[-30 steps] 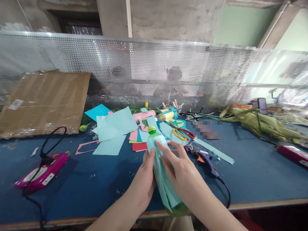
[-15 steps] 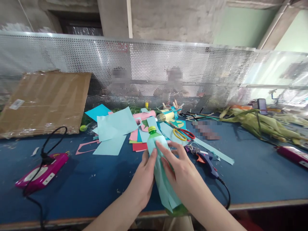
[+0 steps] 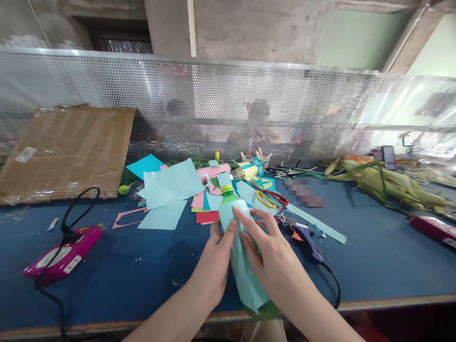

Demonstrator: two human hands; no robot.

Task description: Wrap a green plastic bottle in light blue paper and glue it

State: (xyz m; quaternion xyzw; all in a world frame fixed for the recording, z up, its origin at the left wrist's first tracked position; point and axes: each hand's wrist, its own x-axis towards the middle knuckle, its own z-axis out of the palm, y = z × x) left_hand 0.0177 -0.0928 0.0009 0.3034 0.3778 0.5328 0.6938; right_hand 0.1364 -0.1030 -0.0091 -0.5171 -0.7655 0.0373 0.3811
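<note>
A green plastic bottle (image 3: 263,311) with a yellow-green cap leans away from me over the table's front edge. Light blue paper (image 3: 245,280) is wrapped around its body; the neck and base stay bare. My left hand (image 3: 215,259) grips the bottle from the left, thumb pressed on the paper. From the right, my right hand (image 3: 269,242) is closed around it, fingertips flat on the paper near the shoulder. A hot glue gun (image 3: 308,242) lies to the right of my right hand. Scissors (image 3: 265,198) with yellow and red handles lie beyond the bottle.
Light blue sheets (image 3: 173,185) and coloured scraps lie at centre left. A magenta power strip (image 3: 66,251) with a black cord is on the left, before a cardboard sheet (image 3: 71,152). Corn husks (image 3: 388,185) lie far right. A perforated metal screen (image 3: 221,85) borders the back; people sit behind it.
The gap between the paper's edges near the bottle's base has closed as the paper drew together. My left thumb has shifted slightly right. Both hands stay on the bottle.
</note>
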